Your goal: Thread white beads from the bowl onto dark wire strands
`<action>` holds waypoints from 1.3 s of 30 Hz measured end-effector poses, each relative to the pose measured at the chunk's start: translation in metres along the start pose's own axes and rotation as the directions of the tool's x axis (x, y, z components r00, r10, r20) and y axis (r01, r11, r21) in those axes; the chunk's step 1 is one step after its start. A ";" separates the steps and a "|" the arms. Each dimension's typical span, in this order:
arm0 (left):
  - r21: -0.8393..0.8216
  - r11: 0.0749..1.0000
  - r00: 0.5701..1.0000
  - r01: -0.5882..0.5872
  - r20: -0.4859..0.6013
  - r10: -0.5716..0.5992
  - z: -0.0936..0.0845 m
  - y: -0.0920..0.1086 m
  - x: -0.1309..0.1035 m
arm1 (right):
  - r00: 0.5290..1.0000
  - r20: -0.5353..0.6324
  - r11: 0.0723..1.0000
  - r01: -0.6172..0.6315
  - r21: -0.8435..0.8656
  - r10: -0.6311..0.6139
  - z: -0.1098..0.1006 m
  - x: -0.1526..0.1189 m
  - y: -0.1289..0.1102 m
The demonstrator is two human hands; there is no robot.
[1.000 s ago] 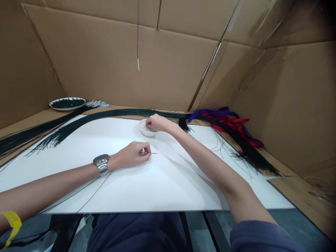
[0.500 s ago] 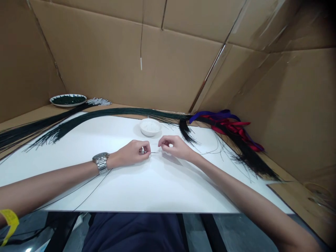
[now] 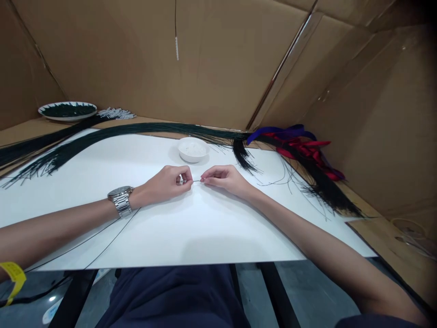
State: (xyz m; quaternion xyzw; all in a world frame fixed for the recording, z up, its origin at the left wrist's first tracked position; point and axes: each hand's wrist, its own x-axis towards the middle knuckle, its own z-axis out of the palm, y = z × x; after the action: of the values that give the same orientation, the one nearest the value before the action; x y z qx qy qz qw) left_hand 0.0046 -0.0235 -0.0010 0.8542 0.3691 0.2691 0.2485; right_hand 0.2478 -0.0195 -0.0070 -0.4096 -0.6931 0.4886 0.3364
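My left hand (image 3: 167, 184), with a metal watch (image 3: 121, 199) on its wrist, pinches a thin dark cord (image 3: 196, 181). Small white beads (image 3: 182, 181) show on the cord inside the curl of its fingers. My right hand (image 3: 227, 180) is closed in a fingertip pinch right at the cord's free end; anything small between those fingertips is hidden. Just beyond both hands stands a white bowl (image 3: 193, 157) with small pale pieces in it. Two dark strands trail from under my left wrist to the table's front edge.
A long bundle of dark green cords (image 3: 136, 129) crosses the back of the white table (image 3: 164, 237). At right lie black cords (image 3: 317, 184) with red and purple ribbons (image 3: 300, 146). A patterned plate (image 3: 51, 117) stands back left beside beaded cord ends (image 3: 116, 114). Cardboard walls (image 3: 218, 68) surround the table.
My right hand's fingertips have come to the cord's end, which stood bare with a small gap before. The view has tilted down slightly, so everything sits higher.
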 end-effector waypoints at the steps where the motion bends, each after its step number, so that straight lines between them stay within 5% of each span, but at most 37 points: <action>1: 0.004 1.000 1.000 0.002 -0.009 -0.002 0.000 0.000 0.000 | 1.000 0.000 1.000 0.003 0.006 -0.003 0.000 0.000 0.000; 39: 0.037 0.999 1.000 -0.023 -0.016 0.023 0.000 -0.001 0.000 | 1.000 0.018 0.998 0.013 0.063 -0.014 0.001 0.000 0.007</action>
State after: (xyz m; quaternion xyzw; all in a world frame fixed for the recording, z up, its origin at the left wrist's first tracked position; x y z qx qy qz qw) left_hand 0.0043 -0.0224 -0.0019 0.8606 0.3660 0.2721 0.2266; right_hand 0.2486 -0.0189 -0.0141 -0.3895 -0.6832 0.5115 0.3461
